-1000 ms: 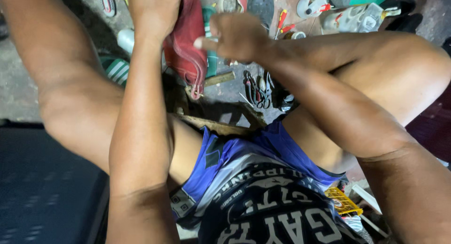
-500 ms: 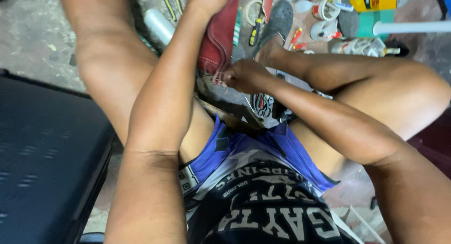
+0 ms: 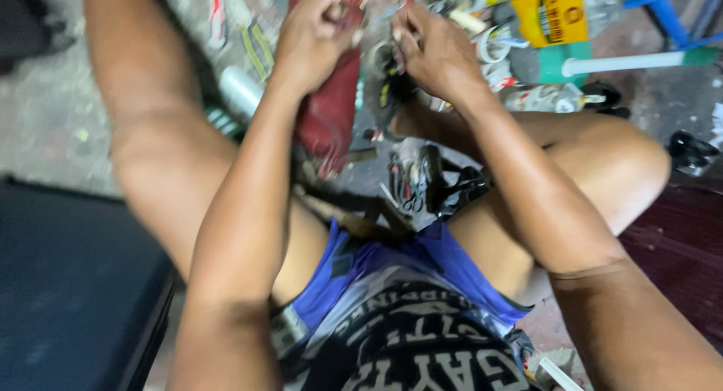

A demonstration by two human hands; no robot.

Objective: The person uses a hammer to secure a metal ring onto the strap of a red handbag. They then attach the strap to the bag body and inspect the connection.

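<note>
I sit on the floor with knees apart, both arms reaching forward. My left hand (image 3: 320,37) grips the top of a dark red, shoe-like piece (image 3: 331,112) that hangs down from it. My right hand (image 3: 433,48) is close beside it, fingers pinched together at the piece's upper edge on something small; the blur hides what it is. Both hands nearly touch at the top of the view.
Tools, pliers and small parts (image 3: 410,184) lie scattered on the concrete floor between my legs. A yellow box (image 3: 553,14), a green-and-white tube (image 3: 640,59) and a blue frame (image 3: 670,7) stand at the far right. A dark flat block (image 3: 68,285) fills the left.
My right hand has risen from lower on the red piece to its top, beside my left hand. The view has tilted up and shifted right.
</note>
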